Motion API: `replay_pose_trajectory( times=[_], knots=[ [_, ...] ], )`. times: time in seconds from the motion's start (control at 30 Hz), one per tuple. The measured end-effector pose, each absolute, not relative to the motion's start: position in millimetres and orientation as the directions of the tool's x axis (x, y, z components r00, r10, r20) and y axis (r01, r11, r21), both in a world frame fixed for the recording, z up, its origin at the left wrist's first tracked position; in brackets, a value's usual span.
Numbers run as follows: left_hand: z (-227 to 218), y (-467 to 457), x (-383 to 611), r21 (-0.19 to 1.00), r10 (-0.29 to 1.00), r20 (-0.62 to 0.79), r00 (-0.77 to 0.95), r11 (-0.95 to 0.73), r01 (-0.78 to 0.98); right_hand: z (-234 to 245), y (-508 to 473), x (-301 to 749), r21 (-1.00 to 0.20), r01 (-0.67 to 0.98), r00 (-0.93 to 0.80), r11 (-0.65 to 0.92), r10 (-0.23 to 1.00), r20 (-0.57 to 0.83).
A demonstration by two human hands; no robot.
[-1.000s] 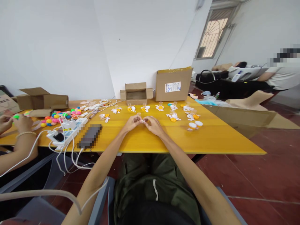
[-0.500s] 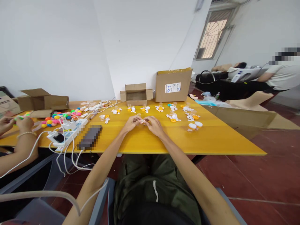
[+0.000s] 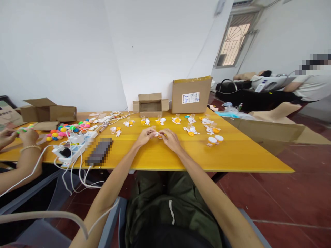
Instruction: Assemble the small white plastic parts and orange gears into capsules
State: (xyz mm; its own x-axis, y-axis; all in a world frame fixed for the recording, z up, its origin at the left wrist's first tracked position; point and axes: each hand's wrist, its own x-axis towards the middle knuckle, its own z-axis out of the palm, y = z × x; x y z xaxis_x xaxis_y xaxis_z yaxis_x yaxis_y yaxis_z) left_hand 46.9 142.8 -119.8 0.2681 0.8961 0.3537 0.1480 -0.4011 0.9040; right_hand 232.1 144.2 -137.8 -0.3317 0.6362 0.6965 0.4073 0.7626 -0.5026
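My left hand (image 3: 146,136) and my right hand (image 3: 168,137) meet above the yellow table (image 3: 144,158), fingertips closed on a small white plastic piece (image 3: 156,134) between them. Its exact kind is too small to make out, and the fingers cover part of it. Beyond my hands, little groups of white parts, orange rings and clear cups stand in a row, among them a white part (image 3: 147,121) and an orange ring (image 3: 191,134). Two white-lidded clear cups (image 3: 215,139) are to the right of my right hand.
An open small carton (image 3: 150,109) and a larger closed carton (image 3: 191,95) stand at the back. Left are a phone (image 3: 99,151), a power strip (image 3: 77,146) with trailing cables, and colourful balls (image 3: 62,130). A co-worker's hands (image 3: 27,136) hold something green at far left.
Both hands stay in nearly the same place, still on the small white piece. A bit of orange now shows just below the right fingertips. The view has shifted very slightly.
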Motion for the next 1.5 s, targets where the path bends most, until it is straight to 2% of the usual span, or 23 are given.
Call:
replay_pose_trajectory(
  times=[0.53,1.03,1.23,1.37,1.5],
  knots=[
    [-120.6,142.2,48.7,0.894,0.904,0.350,0.245,-0.401,0.199,-140.0,146.3,232.8,-0.536,0.412,-0.307,0.737,0.666,0.680],
    [-119.3,140.1,48.9,0.902,0.903,0.338,0.266,-0.392,0.183,-141.9,143.2,231.9,-0.418,0.450,-0.395,0.789,0.595,0.699],
    [-118.5,140.7,49.0,0.894,0.900,0.339,0.273,-0.399,0.203,-143.5,146.9,232.7,-0.429,0.469,-0.350,0.772,0.609,0.712],
    [-119.8,146.0,44.3,0.854,0.895,0.419,0.150,-0.445,0.268,-142.6,148.4,235.1,-0.496,0.469,-0.245,0.731,0.647,0.722],
    [-124.5,152.7,35.1,0.769,0.852,0.524,0.000,-0.473,0.429,-144.2,151.2,236.8,-0.575,0.447,-0.153,0.685,0.692,0.705]
  ],
)
